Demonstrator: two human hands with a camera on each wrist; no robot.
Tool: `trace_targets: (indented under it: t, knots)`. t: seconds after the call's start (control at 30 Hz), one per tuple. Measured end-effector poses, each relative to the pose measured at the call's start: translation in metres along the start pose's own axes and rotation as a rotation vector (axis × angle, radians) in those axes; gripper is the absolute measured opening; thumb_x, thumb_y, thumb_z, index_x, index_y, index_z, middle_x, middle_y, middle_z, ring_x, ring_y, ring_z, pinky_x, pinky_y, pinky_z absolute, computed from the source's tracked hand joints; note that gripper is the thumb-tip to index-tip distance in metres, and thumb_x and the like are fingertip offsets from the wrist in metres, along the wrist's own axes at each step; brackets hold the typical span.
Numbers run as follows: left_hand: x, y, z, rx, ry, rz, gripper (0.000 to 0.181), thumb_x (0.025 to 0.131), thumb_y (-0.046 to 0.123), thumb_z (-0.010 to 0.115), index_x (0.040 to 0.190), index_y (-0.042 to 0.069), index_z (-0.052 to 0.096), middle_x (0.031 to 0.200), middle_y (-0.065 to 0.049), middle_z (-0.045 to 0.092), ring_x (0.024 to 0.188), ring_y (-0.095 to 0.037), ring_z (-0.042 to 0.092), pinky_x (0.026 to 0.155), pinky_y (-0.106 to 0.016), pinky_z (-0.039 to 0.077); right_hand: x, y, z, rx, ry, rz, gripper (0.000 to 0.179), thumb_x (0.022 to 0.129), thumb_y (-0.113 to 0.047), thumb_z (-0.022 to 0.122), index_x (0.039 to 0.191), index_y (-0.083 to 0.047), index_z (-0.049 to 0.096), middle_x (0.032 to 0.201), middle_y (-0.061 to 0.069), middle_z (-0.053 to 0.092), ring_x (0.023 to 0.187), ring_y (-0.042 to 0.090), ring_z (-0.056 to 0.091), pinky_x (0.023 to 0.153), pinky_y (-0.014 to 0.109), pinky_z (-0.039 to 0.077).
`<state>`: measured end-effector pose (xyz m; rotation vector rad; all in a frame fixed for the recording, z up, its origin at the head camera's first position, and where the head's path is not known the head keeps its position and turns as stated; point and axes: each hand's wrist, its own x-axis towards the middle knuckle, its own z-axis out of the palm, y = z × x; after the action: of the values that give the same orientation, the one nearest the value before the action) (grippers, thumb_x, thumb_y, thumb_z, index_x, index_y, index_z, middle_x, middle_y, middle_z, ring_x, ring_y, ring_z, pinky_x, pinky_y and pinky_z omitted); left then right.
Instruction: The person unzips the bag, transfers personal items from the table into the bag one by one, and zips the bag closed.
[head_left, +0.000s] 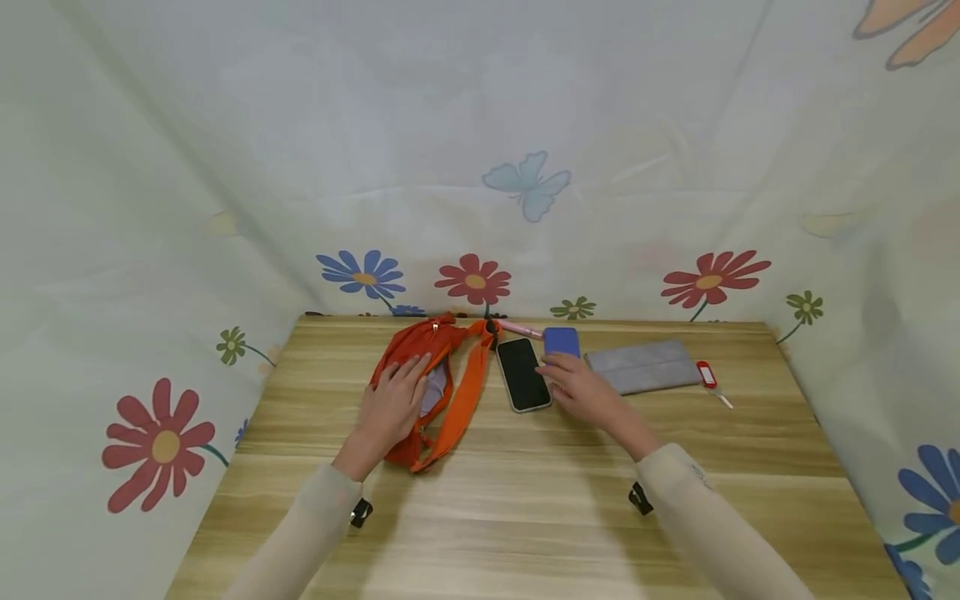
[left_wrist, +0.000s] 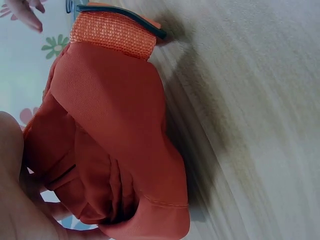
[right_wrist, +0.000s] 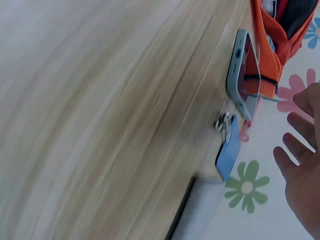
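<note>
An orange-red waist bag lies on the left half of the table, its zipped mouth open on a pale grey lining. My left hand grips the bag's near-left side; in the left wrist view its fingers pass behind the folded red fabric. Over the right edge of a black-screened phone hovers my right hand, fingers loosely bent and holding nothing. Just beyond that hand is a flat blue card-like item, partly covered by it. The right wrist view shows a small metal piece beside the blue item.
Behind the phone lies a pink pen. A grey flat pouch rests to the right, with a red-tagged key beside it. The bag's orange strap loops toward the phone. Patterned cloth encloses the wooden table's back and sides.
</note>
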<state>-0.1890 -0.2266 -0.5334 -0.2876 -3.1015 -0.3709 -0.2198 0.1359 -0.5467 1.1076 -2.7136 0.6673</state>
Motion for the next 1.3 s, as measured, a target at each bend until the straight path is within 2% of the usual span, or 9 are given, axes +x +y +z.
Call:
trace_targets:
  t: [0.1,0.2,0.3,0.4,0.6,0.73,0.97,1.13,1.3]
  knots:
    - [-0.001,0.0,0.003,0.005,0.01,-0.013,0.051,0.111,0.043,0.029,0.16,0.032,0.034,0.16,0.0,0.042,0.143,-0.041,0.037,0.099,-0.077,0.036,-0.007,0.004,-0.004,-0.001,-0.013,0.026,0.038,0.094,-0.005,0.064,0.132,0.001,0.066,0.138,0.024,0.059,0.132,0.045,0.051,0.109,0.058,0.041]
    - [-0.001,0.0,0.005,0.031,0.02,-0.01,0.051,0.11,0.039,0.037,0.16,0.03,0.036,0.16,-0.003,0.042,0.147,-0.045,0.028,0.105,-0.078,0.027,-0.014,0.009,-0.009,0.001,-0.023,0.068,0.04,0.094,-0.007,0.065,0.134,0.0,0.065,0.14,0.023,0.058,0.134,0.045,0.049,0.11,0.058,0.04]
    - [-0.001,0.002,0.007,0.067,0.028,-0.001,0.052,0.109,0.039,0.04,0.159,0.029,0.037,0.16,-0.004,0.042,0.15,-0.048,0.019,0.11,-0.078,0.016,-0.021,0.016,-0.016,0.005,-0.025,0.104,0.043,0.094,-0.008,0.066,0.136,-0.002,0.063,0.142,0.022,0.056,0.136,0.045,0.047,0.111,0.058,0.039]
    - [0.0,0.002,0.007,0.088,0.016,0.004,0.053,0.108,0.041,0.042,0.159,0.028,0.037,0.161,-0.004,0.041,0.15,-0.047,0.018,0.111,-0.079,0.012,-0.029,0.022,-0.021,-0.002,-0.027,0.115,0.044,0.094,-0.007,0.066,0.138,-0.003,0.062,0.144,0.022,0.055,0.135,0.045,0.048,0.109,0.059,0.04]
    - [0.001,0.0,0.007,0.09,-0.042,0.001,0.056,0.107,0.042,0.043,0.16,0.027,0.036,0.162,-0.003,0.038,0.148,-0.045,0.027,0.109,-0.077,0.019,-0.048,0.036,-0.033,-0.019,-0.026,0.153,0.046,0.094,-0.006,0.067,0.139,0.001,0.06,0.143,0.025,0.054,0.134,0.043,0.049,0.106,0.059,0.043]
    - [0.002,-0.002,0.004,0.093,-0.069,0.006,0.057,0.106,0.044,0.044,0.16,0.026,0.037,0.162,-0.003,0.038,0.147,-0.045,0.028,0.108,-0.077,0.022,-0.061,0.047,-0.04,-0.049,-0.028,0.186,0.048,0.092,-0.006,0.07,0.139,0.002,0.059,0.143,0.026,0.053,0.133,0.044,0.049,0.102,0.06,0.045]
    - [0.003,-0.004,-0.005,0.118,-0.118,0.013,0.058,0.105,0.046,0.044,0.159,0.026,0.038,0.161,-0.004,0.04,0.146,-0.045,0.031,0.106,-0.077,0.026,-0.078,0.059,-0.056,-0.063,-0.016,0.168,0.046,0.09,0.001,0.07,0.134,0.007,0.06,0.138,0.031,0.054,0.128,0.049,0.049,0.103,0.064,0.042]
    - [0.005,-0.004,-0.012,0.153,-0.157,0.051,0.058,0.106,0.047,0.043,0.159,0.026,0.038,0.161,-0.005,0.04,0.144,-0.047,0.035,0.105,-0.075,0.03,-0.089,0.064,-0.071,-0.091,-0.043,0.221,0.046,0.091,0.0,0.07,0.136,0.006,0.059,0.139,0.032,0.053,0.129,0.05,0.048,0.103,0.063,0.042]
    - [0.007,-0.008,-0.017,0.229,-0.166,0.119,0.059,0.106,0.049,0.044,0.159,0.024,0.039,0.159,-0.007,0.043,0.14,-0.048,0.039,0.106,-0.074,0.031,-0.1,0.08,-0.078,-0.127,-0.023,0.261,0.043,0.09,-0.001,0.07,0.131,0.008,0.062,0.132,0.032,0.058,0.124,0.05,0.052,0.101,0.064,0.043]
